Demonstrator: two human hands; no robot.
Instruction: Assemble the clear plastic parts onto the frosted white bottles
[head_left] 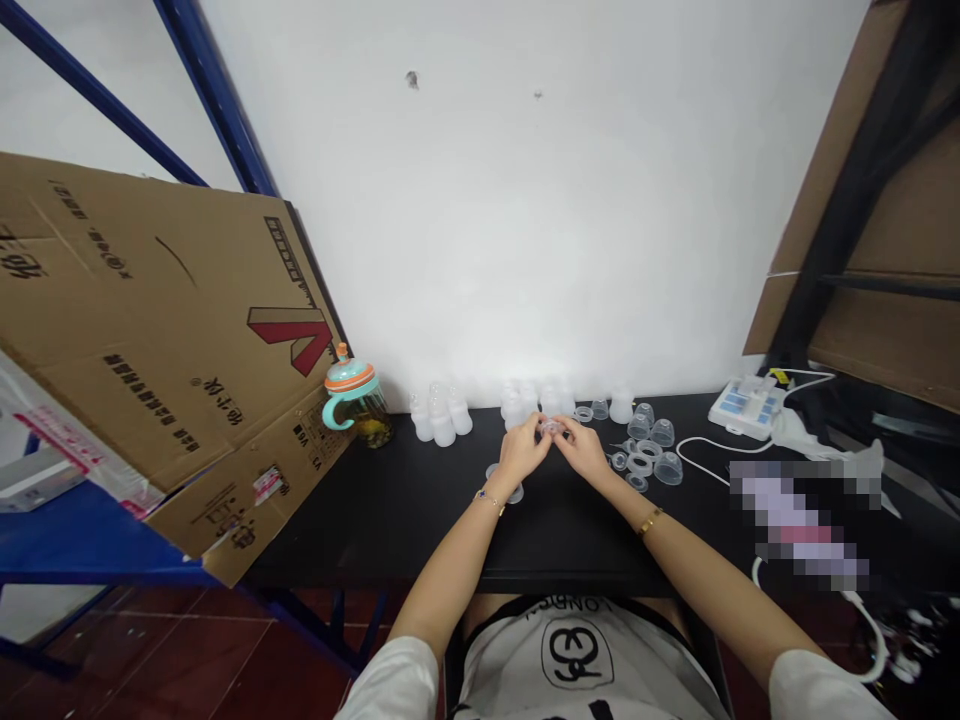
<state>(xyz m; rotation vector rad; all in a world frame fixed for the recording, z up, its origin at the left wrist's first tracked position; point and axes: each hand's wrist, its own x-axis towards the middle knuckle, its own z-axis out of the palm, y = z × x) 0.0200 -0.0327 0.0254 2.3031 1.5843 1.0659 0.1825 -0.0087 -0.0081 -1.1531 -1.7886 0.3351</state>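
My left hand (pixel 521 452) and my right hand (pixel 581 450) meet over the black table (pixel 420 530), and both fingertips pinch a small clear plastic part (pixel 553 428). Its exact shape is partly hidden by my fingers. Just under my left hand lies a clear round piece (pixel 504 486). To the right of my right hand sit several clear cups (pixel 660 438) and translucent rings (pixel 639 463). Frosted plastic bottles (pixel 525 402) stand in a group behind my hands, with a second group (pixel 439 415) further left.
A sippy cup (pixel 356 395) with an orange lid and teal handle stands at the left, against a tilted cardboard box (pixel 165 330) on blue shelving (pixel 217 100). A white electronic unit (pixel 746 408) with a cable sits at the right, near a pixelated blurred patch (pixel 795 520).
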